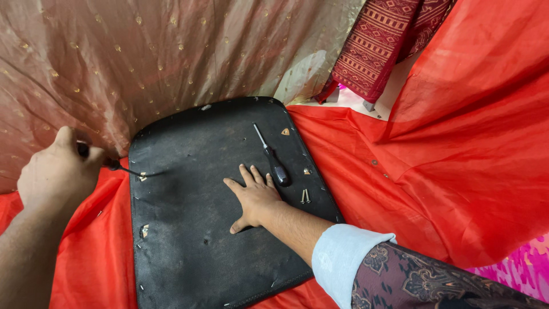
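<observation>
I count one flat black board with a rounded far edge (194,229), two dark-handled metal screwdrivers, one in my left hand (57,171) at its left edge (123,168), one lying loose near its right side (273,160), and two small silver screws (305,196) just near that one.

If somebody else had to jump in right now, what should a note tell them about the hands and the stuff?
Left hand: fist closed on a dark-handled tool, its tip at a staple on the left edge of the black panel.
Right hand: flat and open, pressing on the panel.
Nearby on the panel: a spare screwdriver beside the fingers and two loose screws.
Done: cannot tell how many staples are out.
Left: staples still line the left and lower edges.
The panel lies on red cloth.
</observation>
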